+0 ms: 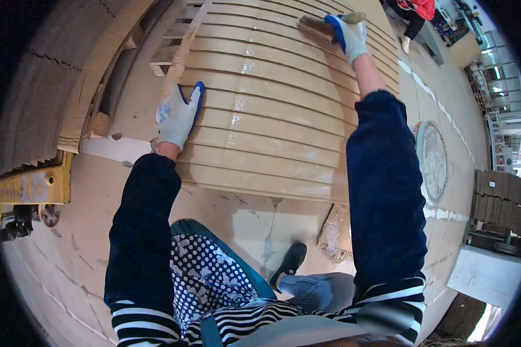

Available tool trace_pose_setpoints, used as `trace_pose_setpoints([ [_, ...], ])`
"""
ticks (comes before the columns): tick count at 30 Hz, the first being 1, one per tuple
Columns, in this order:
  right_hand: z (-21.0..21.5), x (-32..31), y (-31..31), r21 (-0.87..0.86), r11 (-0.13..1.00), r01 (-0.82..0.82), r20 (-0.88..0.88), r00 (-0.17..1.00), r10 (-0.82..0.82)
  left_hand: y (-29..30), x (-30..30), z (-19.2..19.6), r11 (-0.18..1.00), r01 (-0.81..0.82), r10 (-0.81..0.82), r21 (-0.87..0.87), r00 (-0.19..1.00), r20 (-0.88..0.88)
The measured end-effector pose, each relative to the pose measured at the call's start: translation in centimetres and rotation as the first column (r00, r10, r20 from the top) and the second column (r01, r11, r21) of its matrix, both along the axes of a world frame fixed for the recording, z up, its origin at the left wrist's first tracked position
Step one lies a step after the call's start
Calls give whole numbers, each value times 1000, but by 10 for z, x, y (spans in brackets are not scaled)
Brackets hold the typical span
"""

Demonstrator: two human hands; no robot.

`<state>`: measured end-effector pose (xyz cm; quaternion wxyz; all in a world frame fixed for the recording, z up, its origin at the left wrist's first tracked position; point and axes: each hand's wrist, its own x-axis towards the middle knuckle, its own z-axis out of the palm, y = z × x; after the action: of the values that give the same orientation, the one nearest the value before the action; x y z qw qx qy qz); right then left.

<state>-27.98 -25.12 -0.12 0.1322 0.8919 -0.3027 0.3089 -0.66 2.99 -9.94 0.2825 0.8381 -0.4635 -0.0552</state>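
A stack of overlapping tan cardboard sheets (pixel 272 115) lies in front of me, their edges forming a row of stepped strips with a glossy wet-looking band on them. My left hand (pixel 178 115), in a white and blue glove, rests at the left side of the sheets with its thumb stretched apart; some of its fingers are partly hidden. At the far right of the stack, my right hand (pixel 348 36), gloved alike, is closed around a brush (pixel 318 26). The brush head points left, over the strips, and the handle end sticks out on the right.
A wooden pallet (pixel 167 51) stands beyond the left edge. Further left are a tall cardboard stack (pixel 35 87) and a yellow metal jack part (pixel 35 182). A round pale lid-like disc (pixel 432 162) stands at right. Another person (pixel 414 17) is at the far right.
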Motion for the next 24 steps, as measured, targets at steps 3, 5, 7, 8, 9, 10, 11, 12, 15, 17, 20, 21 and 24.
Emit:
trace_pose_setpoints([
  [3, 3, 26, 26, 667, 745, 34, 292, 907, -303, 7, 8, 0, 1000, -18, 18, -12, 1000, 22],
  [5, 25, 28, 19, 190, 981, -47, -103, 992, 67, 7, 9, 1, 998, -4, 7, -59, 999, 52],
  [7, 35, 34, 8, -52, 983, -177, -356, 923, 147, 3, 2, 4, 999, 3, -2, -38, 1000, 14],
  [8, 38, 50, 1, 438, 878, -194, 227, 969, 101, 1, -1, 6, 1000, 4, -5, -14, 1000, -23],
  [9, 39, 62, -3, 718, 541, -438, 633, 733, -248, 0, -3, 7, 1000, 8, -7, 10, 998, -60],
  [10, 38, 68, -3, 716, 544, -437, 635, 732, -247, -3, -6, 7, 1000, 10, -10, 6, 998, -59],
  [11, 33, 87, 10, 768, 563, -305, 514, 818, -258, 2, -2, 6, 1000, 3, -2, 11, 998, -64],
  [12, 29, 102, 24, 797, 581, -164, 380, 884, -272, 7, 2, 4, 1000, -2, 3, 14, 997, -71],
  [15, 2, 90, 40, 530, 847, 37, 183, 970, -157, 2, -3, 5, 1000, 3, -4, -8, 996, -88],
  [17, -16, 79, 68, 319, 948, 3, 75, 997, -28, 0, -2, 0, 1000, -10, 10, -10, 997, -83],
  [20, -36, 69, 195, 510, 830, -226, 234, 965, 119, 10, 18, -15, 980, 39, -16, -198, 993, 118],
  [21, -33, 53, 233, 516, 817, -257, 216, 962, 166, 2, 10, -15, 983, 26, -23, -184, 999, 22],
  [24, -33, 35, 304, 629, 709, -319, 211, 948, 239, 3, 12, -18, 992, 4, -8, -129, 999, -32],
])
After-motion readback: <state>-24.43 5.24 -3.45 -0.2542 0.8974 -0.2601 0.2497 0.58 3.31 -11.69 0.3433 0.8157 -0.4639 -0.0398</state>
